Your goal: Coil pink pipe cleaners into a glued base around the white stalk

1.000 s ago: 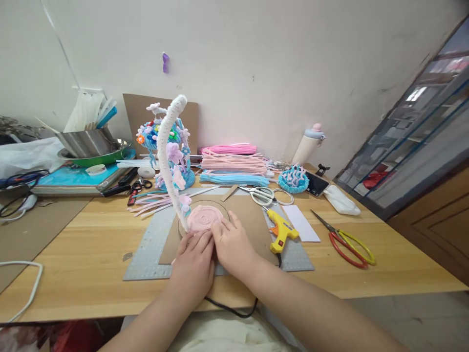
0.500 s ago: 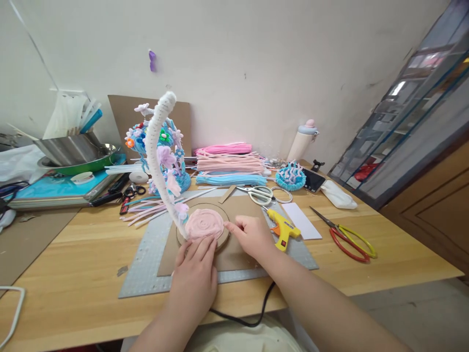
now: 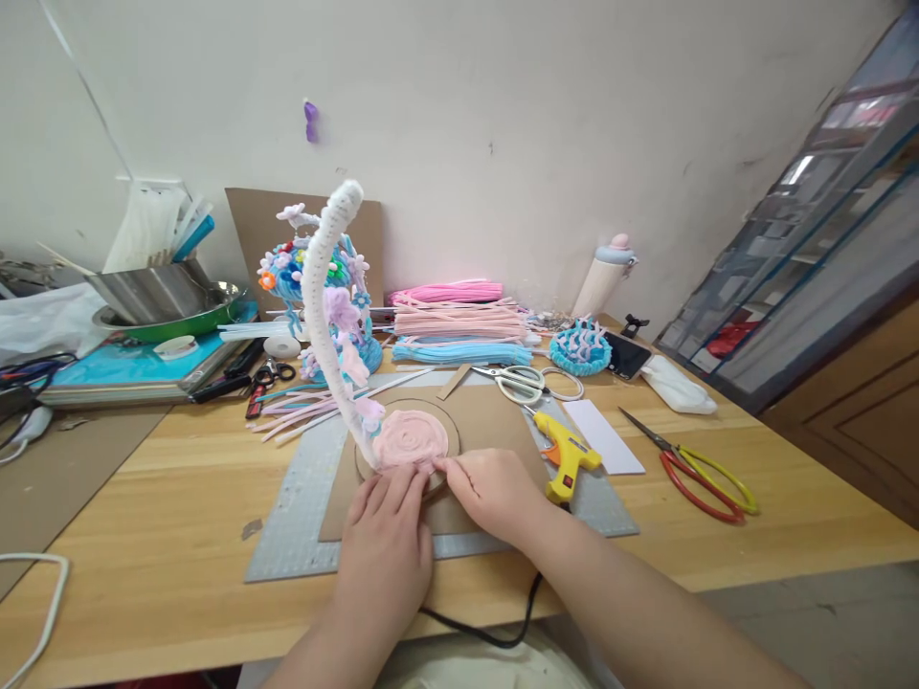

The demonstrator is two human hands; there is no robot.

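A pink spiral coil of fuzzy pipe cleaner (image 3: 411, 438) covers the middle of a round cardboard base (image 3: 453, 429). From its left side rises a tall white wrapped stem (image 3: 321, 297), curved and bearing pale flowers. My left hand (image 3: 388, 536) lies with fingers outstretched on the near edge of the coil. Beside it, my right hand (image 3: 497, 493) is closed, fingers curled under and thumb tip at the coil's near right edge. Whatever sits in that pinch is hidden. Under the base are a cardboard sheet (image 3: 503, 421) and a grey cutting mat (image 3: 287, 536).
To the right are a yellow glue gun (image 3: 571, 455), white card (image 3: 607, 435) and red-and-yellow-handled scissors (image 3: 707, 486). Behind lie pipe cleaner bundles (image 3: 463, 321), white-handled scissors (image 3: 521, 383) and a blue basket (image 3: 580, 349). A flowered blue craft piece (image 3: 291, 273) stands behind the stem.
My right hand has shifted down along the coil's rim, closer to my left hand. The left hand stays on the coil. The whole view has moved slightly.
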